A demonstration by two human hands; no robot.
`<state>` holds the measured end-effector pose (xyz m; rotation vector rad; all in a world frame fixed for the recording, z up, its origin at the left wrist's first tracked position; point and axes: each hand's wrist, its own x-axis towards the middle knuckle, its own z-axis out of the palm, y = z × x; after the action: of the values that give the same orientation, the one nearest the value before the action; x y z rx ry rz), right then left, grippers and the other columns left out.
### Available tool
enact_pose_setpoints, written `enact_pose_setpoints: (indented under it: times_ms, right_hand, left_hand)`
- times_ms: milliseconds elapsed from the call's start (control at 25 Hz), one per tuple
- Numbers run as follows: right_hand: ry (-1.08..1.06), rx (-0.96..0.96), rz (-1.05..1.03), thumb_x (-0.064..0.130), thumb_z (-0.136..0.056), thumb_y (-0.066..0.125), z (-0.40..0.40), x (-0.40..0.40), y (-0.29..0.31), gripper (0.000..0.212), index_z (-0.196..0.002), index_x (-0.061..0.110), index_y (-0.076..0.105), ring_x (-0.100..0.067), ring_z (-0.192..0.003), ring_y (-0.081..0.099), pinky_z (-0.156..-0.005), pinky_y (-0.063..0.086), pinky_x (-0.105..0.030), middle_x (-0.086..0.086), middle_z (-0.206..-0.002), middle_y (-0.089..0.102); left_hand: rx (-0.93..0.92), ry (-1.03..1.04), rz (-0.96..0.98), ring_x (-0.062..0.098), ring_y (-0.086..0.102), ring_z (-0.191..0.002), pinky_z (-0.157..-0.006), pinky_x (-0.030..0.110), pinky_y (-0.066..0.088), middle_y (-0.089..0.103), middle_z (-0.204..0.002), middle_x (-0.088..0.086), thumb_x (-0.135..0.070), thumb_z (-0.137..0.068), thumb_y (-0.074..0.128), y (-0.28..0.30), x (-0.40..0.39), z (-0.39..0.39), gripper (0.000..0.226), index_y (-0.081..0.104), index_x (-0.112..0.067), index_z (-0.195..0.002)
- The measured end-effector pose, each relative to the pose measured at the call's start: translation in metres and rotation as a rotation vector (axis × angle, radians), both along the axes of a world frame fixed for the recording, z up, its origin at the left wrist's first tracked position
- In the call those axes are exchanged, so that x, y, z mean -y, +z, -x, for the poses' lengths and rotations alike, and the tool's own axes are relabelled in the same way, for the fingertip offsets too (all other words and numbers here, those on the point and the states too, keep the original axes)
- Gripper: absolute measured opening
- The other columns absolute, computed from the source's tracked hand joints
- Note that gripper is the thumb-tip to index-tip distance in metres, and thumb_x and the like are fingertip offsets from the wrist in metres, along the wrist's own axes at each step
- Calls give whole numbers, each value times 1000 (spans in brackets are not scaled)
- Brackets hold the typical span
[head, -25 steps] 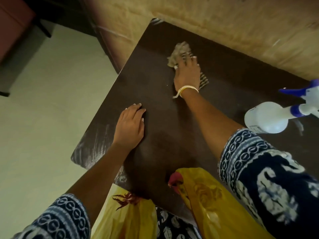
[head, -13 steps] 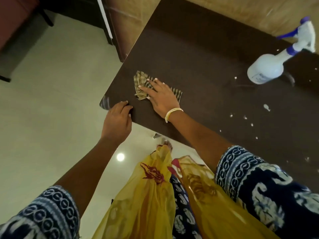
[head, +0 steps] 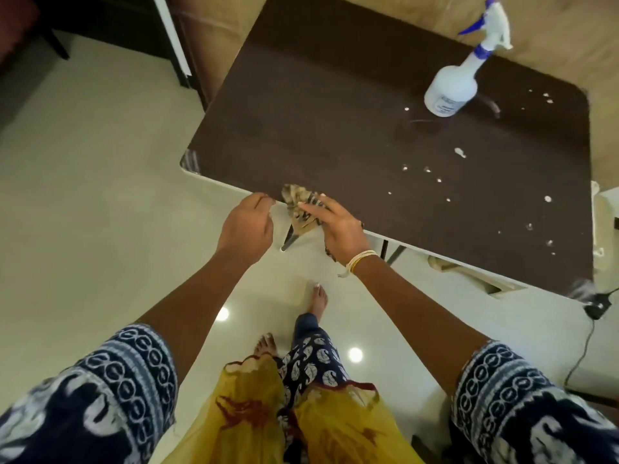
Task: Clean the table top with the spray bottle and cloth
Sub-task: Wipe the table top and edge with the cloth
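Observation:
A dark brown table top fills the upper middle of the head view. My right hand presses a crumpled beige patterned cloth at the table's near edge, and part of the cloth hangs over that edge. My left hand hovers just off the near edge, left of the cloth, fingers curled, holding nothing. A white spray bottle with a blue trigger stands upright at the far right of the table. White droplets dot the right half of the top.
A pale glossy floor surrounds the table. A tan sofa stands behind it. A black cable runs over the floor at the right. My bare feet stand near the table's front edge.
My right hand has dragged the cloth from the far left of the table to its near edge. My left hand came off the table top. I have stepped back.

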<state>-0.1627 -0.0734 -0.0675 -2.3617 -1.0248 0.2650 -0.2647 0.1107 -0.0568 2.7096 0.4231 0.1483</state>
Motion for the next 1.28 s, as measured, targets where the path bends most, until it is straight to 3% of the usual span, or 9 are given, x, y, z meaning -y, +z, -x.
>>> enact_pose_setpoints:
  times_ms: [200, 440, 600, 760, 960, 1120, 1280]
  right_hand:
    - [-242, -54, -61, -14, -86, 38, -59, 41, 30, 66, -137, 26, 56, -27, -130, 47, -113, 35, -31, -10, -143, 47]
    - [-377, -6, -137, -11, -84, 36, -169, 73, 42, 66, -139, 21, 53, -28, -131, 47, -112, 26, -16, -13, -144, 45]
    - [-313, 82, -107, -7, -87, 39, -256, 73, 44, 62, -143, 20, 49, -30, -136, 40, -117, 30, -36, -13, -147, 43]
    - [-107, 87, 145, -1, -94, 42, -324, 54, 9, 59, -147, 23, 41, -33, -144, 28, -119, 24, -42, -13, -153, 36]
    - [-101, 141, 197, 29, -98, 46, -326, 51, -29, 51, -149, 30, 37, -34, -142, 31, -117, 25, -43, -13, -151, 40]
    - [87, 229, 118, 18, -94, 44, -283, 65, -26, 50, -144, 25, 47, -39, -135, 41, -112, 36, -48, -17, -141, 50]
    - [277, 205, 50, 2, -85, 55, -171, 98, -26, 58, -139, 25, 53, -36, -133, 46, -109, 37, -45, -14, -135, 58]
  left_hand:
    - [53, -108, 4, 30, 61, -109, -92, 39, 51, 62, -120, 15, -7, -91, 54, 15, 45, -50, 30, 63, -3, -119]
    - [59, -104, -34, 30, 61, -112, -98, 40, 47, 63, -122, 15, -9, -93, 55, 1, 78, -118, 28, 64, -4, -118]
    - [-15, -25, -77, 27, 47, -131, -113, 43, 34, 54, -138, 12, -18, -99, 46, -13, 96, -171, 34, 57, -9, -130]
    - [-41, 110, -62, 25, 38, -140, -117, 43, 29, 44, -148, 10, -24, -102, 40, -33, 103, -193, 39, 49, -11, -138]
    - [-10, 170, -65, 23, 39, -139, -117, 40, 27, 47, -147, 7, -26, -102, 38, -42, 102, -193, 38, 50, -16, -137]
    - [44, 168, -46, 21, 39, -139, -116, 40, 28, 47, -146, 5, -24, -102, 39, -44, 101, -191, 38, 53, -15, -136]
    - [53, 142, -4, 23, 37, -140, -117, 40, 25, 46, -147, 9, -21, -99, 35, -41, 100, -190, 42, 51, -11, -136]
